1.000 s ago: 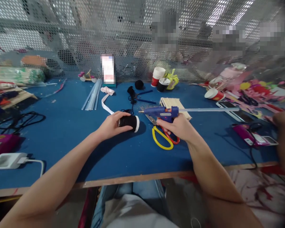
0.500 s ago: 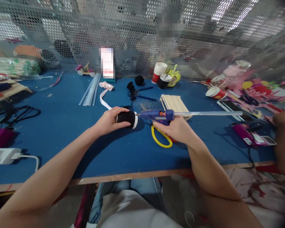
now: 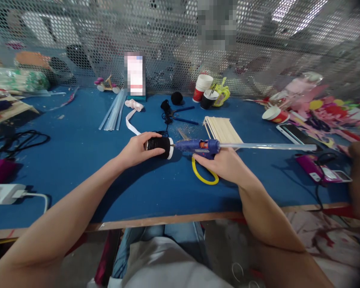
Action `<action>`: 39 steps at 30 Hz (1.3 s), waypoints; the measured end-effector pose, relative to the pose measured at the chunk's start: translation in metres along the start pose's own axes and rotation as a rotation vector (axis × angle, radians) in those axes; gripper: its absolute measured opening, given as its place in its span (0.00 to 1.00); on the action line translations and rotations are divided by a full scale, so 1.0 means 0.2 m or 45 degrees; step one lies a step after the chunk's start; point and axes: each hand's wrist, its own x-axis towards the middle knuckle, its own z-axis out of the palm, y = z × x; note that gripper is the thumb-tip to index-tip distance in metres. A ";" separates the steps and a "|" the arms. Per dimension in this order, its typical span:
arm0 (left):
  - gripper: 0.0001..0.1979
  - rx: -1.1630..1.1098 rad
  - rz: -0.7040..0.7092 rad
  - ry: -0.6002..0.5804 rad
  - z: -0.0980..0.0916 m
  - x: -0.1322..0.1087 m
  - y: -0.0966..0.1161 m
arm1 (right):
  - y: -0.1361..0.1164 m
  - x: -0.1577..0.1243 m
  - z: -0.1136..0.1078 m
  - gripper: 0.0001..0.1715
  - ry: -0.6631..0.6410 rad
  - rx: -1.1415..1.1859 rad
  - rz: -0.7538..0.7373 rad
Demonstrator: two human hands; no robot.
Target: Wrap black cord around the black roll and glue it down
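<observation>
My left hand (image 3: 139,150) is closed round a paper cup (image 3: 159,148) lying on its side, wrapped in black cord with a white rim facing right. A blue glue gun (image 3: 199,147) sits in my right hand (image 3: 228,164), its nozzle at the cup's rim; whether it touches I cannot tell. From the gun's back a long clear glue stick (image 3: 267,147) sticks out to the right. Below the gun lie scissors with a yellow handle (image 3: 205,176), partly hidden by my right hand. A white ribbon (image 3: 132,124) runs from its roll down behind my left hand.
Glue sticks (image 3: 113,112), a phone (image 3: 135,76) on a stand, blue-handled pliers (image 3: 183,114) and a wooden stick piece (image 3: 223,130) lie beyond my hands. Stacked cups (image 3: 202,86) stand before the perforated metal screen. At right are a purple box (image 3: 313,168) and another person's arm.
My view has tilted slightly, shifting the scene upward. Both hands keep their grips, and the glue gun's nozzle stays at the cup's rim.
</observation>
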 end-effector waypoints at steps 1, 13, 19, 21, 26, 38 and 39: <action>0.24 -0.003 -0.014 -0.003 0.00 0.00 0.00 | 0.00 0.00 -0.01 0.12 -0.007 -0.001 -0.004; 0.24 -0.026 -0.107 0.002 0.00 0.00 0.01 | -0.04 0.00 -0.03 0.09 -0.063 0.006 -0.004; 0.25 0.000 -0.138 0.022 0.00 0.00 0.00 | -0.05 0.00 -0.02 0.09 -0.058 -0.006 -0.033; 0.24 -0.012 -0.138 0.021 0.00 0.00 0.01 | -0.05 0.00 -0.03 0.09 -0.049 0.000 -0.018; 0.25 -0.007 -0.162 -0.005 -0.01 0.00 0.02 | -0.06 -0.01 -0.03 0.09 -0.057 -0.054 -0.048; 0.25 -0.010 -0.193 -0.009 -0.01 0.00 0.02 | -0.04 -0.02 -0.01 0.09 -0.081 -0.039 -0.092; 0.25 -0.010 -0.188 -0.008 -0.01 0.00 0.02 | -0.04 -0.01 -0.02 0.09 -0.084 -0.039 -0.088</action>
